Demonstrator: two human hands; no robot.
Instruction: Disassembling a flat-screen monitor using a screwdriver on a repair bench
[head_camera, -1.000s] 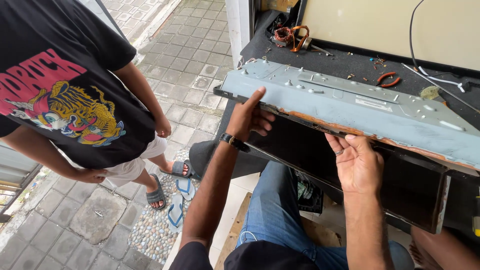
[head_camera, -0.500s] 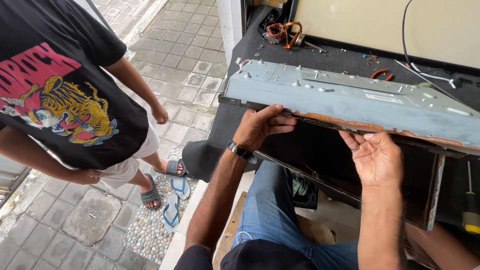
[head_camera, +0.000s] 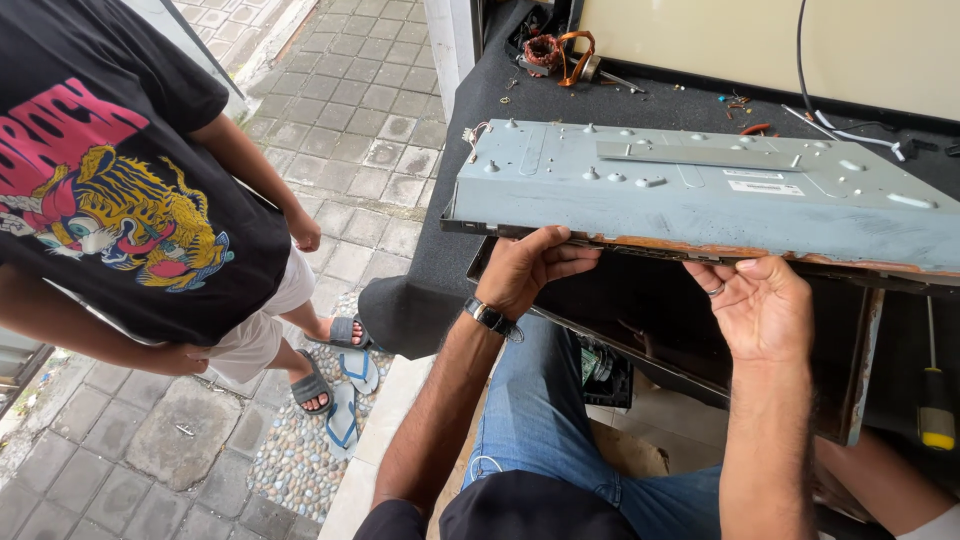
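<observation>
A long grey sheet-metal panel (head_camera: 700, 195) is held up by its near edge, tilted above a black frame (head_camera: 640, 330) that lies on a dark cloth-covered bench (head_camera: 640, 100). The left hand (head_camera: 525, 270) is curled under the panel's near-left edge, its fingers close together and hooked around the rim; the right hand (head_camera: 760, 305) is cupped palm-up beneath the edge further along, fingers loosely spread with the tips pressed to the underside. The panel is judged stiff but thin — likely to flex along its length if carried from one end only — and moderately heavy for its size. A rusted strip runs along the near rim, so the edge is probably rough and possibly sharp; a hold on both long sides, well apart, seems safest. A yellow-handled screwdriver (head_camera: 936, 410) lies at the right, and another person in a black printed shirt (head_camera: 110, 180) stands at the left on paving.
</observation>
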